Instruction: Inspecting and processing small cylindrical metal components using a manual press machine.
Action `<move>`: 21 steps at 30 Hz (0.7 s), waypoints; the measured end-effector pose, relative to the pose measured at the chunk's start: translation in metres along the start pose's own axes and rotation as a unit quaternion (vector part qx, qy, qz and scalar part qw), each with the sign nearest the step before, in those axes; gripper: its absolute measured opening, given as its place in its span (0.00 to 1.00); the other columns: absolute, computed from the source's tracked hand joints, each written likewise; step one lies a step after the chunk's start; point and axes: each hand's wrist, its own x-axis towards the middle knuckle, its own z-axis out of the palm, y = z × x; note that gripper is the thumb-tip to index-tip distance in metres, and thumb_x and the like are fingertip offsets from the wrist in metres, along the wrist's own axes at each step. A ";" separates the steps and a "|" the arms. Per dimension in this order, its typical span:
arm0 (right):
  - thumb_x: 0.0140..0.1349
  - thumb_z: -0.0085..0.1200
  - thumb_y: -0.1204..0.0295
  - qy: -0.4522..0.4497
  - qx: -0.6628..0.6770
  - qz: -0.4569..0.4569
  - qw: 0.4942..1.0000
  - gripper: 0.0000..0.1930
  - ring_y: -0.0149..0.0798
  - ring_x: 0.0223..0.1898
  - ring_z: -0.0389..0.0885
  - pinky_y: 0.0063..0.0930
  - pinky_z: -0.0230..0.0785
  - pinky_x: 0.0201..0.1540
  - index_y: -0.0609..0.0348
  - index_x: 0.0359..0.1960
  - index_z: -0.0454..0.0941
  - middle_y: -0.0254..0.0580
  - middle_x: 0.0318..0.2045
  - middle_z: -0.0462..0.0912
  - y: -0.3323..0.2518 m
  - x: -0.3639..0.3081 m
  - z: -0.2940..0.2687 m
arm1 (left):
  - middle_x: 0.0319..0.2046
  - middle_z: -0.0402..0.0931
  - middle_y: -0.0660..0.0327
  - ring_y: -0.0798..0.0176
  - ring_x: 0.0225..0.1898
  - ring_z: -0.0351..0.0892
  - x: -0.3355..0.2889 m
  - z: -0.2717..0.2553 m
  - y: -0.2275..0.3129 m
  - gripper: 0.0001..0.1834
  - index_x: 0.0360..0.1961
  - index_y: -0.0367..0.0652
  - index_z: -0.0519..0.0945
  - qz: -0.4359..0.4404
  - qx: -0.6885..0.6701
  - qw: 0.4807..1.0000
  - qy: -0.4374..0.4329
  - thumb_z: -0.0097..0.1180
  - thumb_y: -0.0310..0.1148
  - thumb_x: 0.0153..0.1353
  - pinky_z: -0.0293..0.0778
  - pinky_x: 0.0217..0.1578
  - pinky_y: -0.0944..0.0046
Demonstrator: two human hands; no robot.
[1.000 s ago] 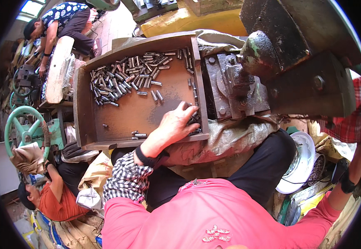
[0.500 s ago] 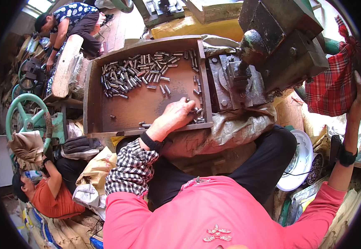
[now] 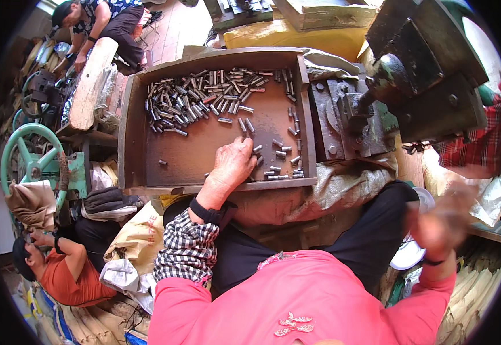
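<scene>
My left hand (image 3: pixel 233 165) is inside a shallow tray (image 3: pixel 181 188), its fingers curled together just above the tray's bottom. What those fingers hold, if anything, is hidden under them. A couple of short metal pins (image 3: pixel 246 125) lie just beyond the fingertips, and more loose pins (image 3: pixel 282 149) are scattered to the hand's right. Along the tray's far side spreads a heap of small shiny metal pins (image 3: pixel 187 102). My right hand (image 3: pixel 443 221) is in the air right of my knee, smeared by motion, so its fingers cannot be read.
A heavy dark metal press (image 3: pixel 417 69) stands right of the tray, with red checked cloth (image 3: pixel 475 144) hanging beyond it. A white basin (image 3: pixel 407 254) sits by my right knee. Two people work at left, near a green handwheel (image 3: pixel 34 167) and a wooden plank (image 3: pixel 92 86).
My right hand has come down from the red cloth toward my knee. My left hand has shifted left in the tray, uncovering loose pins at its right. The view has shifted slightly.
</scene>
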 end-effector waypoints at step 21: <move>0.48 0.52 0.73 -0.377 0.324 0.124 0.859 0.08 0.57 0.38 0.80 0.45 0.72 0.40 0.63 0.29 0.78 0.59 0.30 0.80 -0.092 0.055 0.276 | 0.29 0.74 0.49 0.45 0.32 0.78 0.008 0.006 -0.003 0.10 0.32 0.38 0.71 0.012 -0.042 0.999 -0.011 0.56 0.31 0.52 0.74 0.33 0.49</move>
